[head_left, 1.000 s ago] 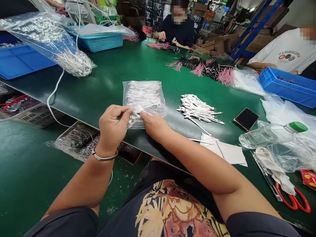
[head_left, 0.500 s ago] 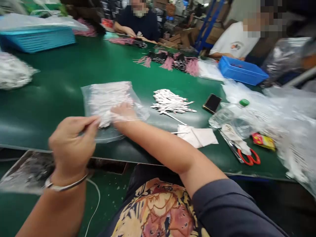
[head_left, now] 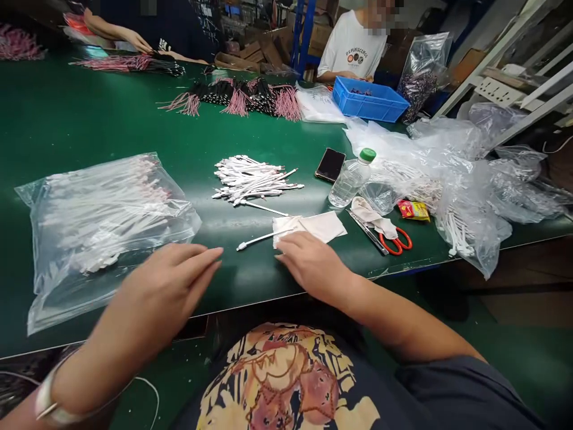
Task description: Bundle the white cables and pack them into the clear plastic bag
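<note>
All fingers [head_left: 201, 258] straight, empty: left hand [head_left: 154, 298] by crinkly bag [head_left: 102, 215], right hand [head_left: 313, 266] at paper [head_left: 323, 226].

Cluttered workshop rm. Long glossy green-topped work table [head_left: 67, 113] takes up most of the view and runs off to the far end. Soft overhead light leaves a pale sheen on its top, no hard shadows. Past the far edge stands a blue-painted steel upright post [head_left: 308, 30], w/ stacked brown cardboard boxes [head_left: 250, 51] just beside it. R side: white-painted metal rack frame [head_left: 492, 88], bars slanting across the corner. Below the table's R edge is brownish bare floor [head_left: 514, 310], then a green-coated floor strip [head_left: 528, 370] nearer in. Walls hidden by stock.
</note>
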A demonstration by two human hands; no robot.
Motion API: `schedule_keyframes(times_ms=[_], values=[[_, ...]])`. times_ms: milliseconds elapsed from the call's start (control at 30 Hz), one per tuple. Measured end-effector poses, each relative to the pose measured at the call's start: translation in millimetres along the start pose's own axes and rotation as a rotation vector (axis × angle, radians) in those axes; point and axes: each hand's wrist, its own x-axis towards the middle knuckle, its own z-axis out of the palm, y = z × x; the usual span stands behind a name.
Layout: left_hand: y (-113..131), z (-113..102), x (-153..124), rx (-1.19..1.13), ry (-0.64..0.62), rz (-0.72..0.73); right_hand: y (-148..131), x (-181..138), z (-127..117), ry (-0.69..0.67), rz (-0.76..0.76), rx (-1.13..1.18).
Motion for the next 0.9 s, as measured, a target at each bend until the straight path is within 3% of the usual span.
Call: schedule_keyframes(times_ms=[100, 167, 333, 500, 567, 667, 767, 900], values=[[10.8, 32.2, 33.3, 0.231, -0.193, 0.124, 21.9, -27.4, -3.7, 0.014, 0.103, -0.073], [10.0, 48.2, 43.9, 0.298, -0.215, 0.12, 27.1, -43.3, -2.6, -0.016, 0.14, -0.083], [15.8, 56.8, 47.8, 0.256, -0.134, 0.06, 17.6, -63.3, 6.4, -0.068, 0.233, -0.024], [52.9, 57.7, 61.4, 0.289, 0.05, 0.096, -0.9, -61.2, 0.4, -0.06, 0.137, 0.13], [66.4, 63.2, 65.7, 0.308, 0.036, 0.156, 5.8, -61.5, -11.2, -0.026, 0.114, 0.196], [76.5, 72.5, 61.7, 0.315, -0.138, 0.245, 44.2, -69.2, -33.4, 0.084, 0.25, 0.18], [77.4, 77.6, 46.6, 0.31, -0.281, 0.276, 108.0, -81.0, -45.9, 0.238, 0.46, -0.107], [75.8, 79.4, 26.2, 0.271, -0.244, 0.239, 180.4, -92.9, -38.2, 0.138, 0.598, -0.277]])
